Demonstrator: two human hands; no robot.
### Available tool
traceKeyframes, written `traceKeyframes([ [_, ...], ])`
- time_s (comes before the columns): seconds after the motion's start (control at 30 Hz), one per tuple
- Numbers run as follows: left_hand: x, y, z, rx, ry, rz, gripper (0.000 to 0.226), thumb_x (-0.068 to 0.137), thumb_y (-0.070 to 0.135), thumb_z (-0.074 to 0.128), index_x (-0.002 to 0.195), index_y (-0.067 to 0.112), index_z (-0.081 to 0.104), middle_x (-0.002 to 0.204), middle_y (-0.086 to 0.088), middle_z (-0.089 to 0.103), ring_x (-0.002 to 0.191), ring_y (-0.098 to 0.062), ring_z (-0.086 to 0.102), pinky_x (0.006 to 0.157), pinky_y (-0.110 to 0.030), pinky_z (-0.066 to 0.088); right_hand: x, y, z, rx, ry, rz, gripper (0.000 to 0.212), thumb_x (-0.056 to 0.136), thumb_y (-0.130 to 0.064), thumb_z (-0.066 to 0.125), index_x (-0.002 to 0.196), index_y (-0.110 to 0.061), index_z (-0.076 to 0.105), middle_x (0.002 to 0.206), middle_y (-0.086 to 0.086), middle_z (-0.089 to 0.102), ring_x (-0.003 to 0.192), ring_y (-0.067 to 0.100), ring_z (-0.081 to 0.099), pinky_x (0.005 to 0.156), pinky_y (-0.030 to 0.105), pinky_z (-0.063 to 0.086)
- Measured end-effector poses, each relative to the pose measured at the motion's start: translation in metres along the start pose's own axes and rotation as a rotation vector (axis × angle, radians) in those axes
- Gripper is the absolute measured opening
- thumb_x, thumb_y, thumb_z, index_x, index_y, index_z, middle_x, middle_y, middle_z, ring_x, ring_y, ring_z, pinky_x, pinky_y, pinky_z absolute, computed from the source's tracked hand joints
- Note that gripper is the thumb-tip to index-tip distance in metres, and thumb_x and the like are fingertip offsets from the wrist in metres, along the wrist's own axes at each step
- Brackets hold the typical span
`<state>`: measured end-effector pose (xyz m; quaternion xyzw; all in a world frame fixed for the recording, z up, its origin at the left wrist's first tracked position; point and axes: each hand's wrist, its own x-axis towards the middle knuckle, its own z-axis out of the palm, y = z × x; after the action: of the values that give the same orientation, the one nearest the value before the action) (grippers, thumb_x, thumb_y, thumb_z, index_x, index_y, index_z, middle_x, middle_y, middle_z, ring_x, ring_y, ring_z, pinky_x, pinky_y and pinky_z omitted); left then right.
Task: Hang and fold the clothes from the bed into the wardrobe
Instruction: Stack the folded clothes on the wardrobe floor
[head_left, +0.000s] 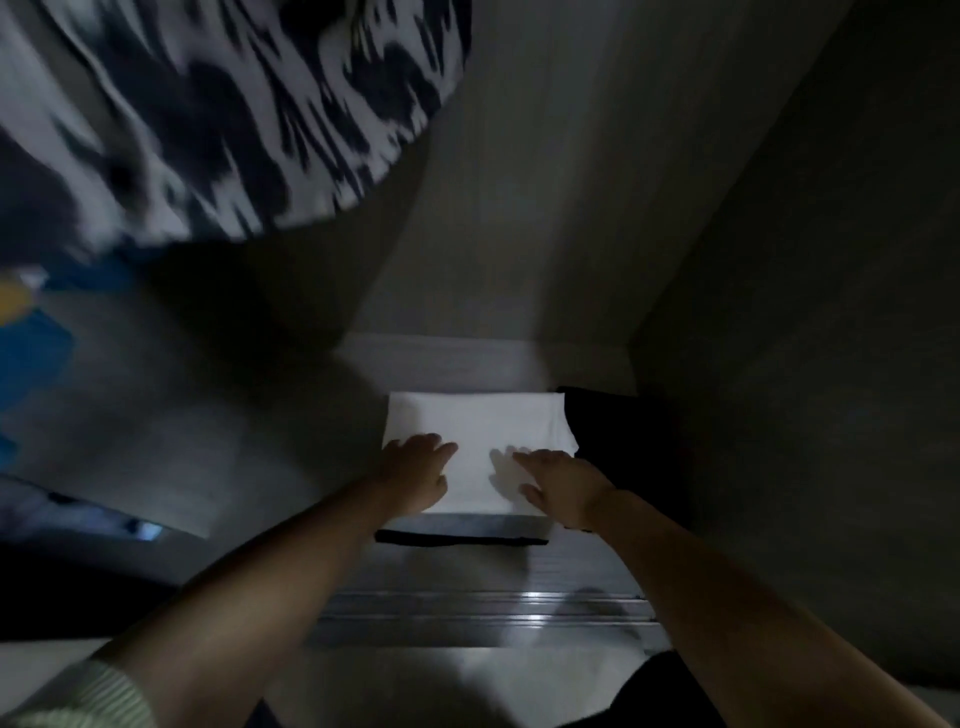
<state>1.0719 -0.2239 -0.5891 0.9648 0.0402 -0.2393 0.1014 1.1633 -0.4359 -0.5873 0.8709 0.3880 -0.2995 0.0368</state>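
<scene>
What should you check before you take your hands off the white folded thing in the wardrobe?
1. White folded garment lies flat on the wardrobe floor: ok.
2. Left hand rests on it, fingers straight: ok.
3. Right hand rests on it, fingers spread: ok.
4. Dark garment sits beside it, on its right: ok.
5. Dark layer underneath lines up with it: cannot tell.
6. Hanging patterned garment stays out of the way: ok.
</scene>
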Motion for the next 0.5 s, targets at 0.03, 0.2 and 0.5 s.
traceKeyframes([
  [0.03,-0.009,0.008,-0.019,-0.008,0.041,-0.014,0.047,0.096,0.023,0.043,0.141,0.012,0.038,0.143,-0.013,0.040,0.130,-0.030,0.040,0.105,-0.043,0.036,-0.014,-0.007,-0.019,0.020,0.033,-0.005,0.055,0.103,-0.038,0.034,0.152,-0.018,0.021,0.147,0.015,0.041,0.130,0.031,0.044,0.101,0.040,0.041],
  [0.2,-0.066,0.045,-0.126,-0.001,0.136,-0.034,0.030,0.095,0.026,0.042,0.122,0.015,0.050,0.119,-0.009,0.056,0.104,-0.029,0.058,0.085,-0.039,0.050,-0.086,-0.042,-0.125,-0.014,0.158,-0.024,0.045,0.103,-0.037,0.029,0.141,-0.017,0.040,0.117,0.015,0.065,0.103,0.033,0.062,0.078,0.035,0.049],
  [0.5,-0.164,0.094,-0.298,-0.088,0.243,0.011,0.021,0.095,0.023,0.040,0.105,0.011,0.055,0.103,-0.010,0.065,0.090,-0.028,0.061,0.073,-0.037,0.051,-0.209,-0.088,-0.290,0.041,0.313,0.017,0.034,0.103,-0.031,0.033,0.105,-0.009,0.059,0.095,0.014,0.067,0.087,0.029,0.063,0.068,0.031,0.044],
])
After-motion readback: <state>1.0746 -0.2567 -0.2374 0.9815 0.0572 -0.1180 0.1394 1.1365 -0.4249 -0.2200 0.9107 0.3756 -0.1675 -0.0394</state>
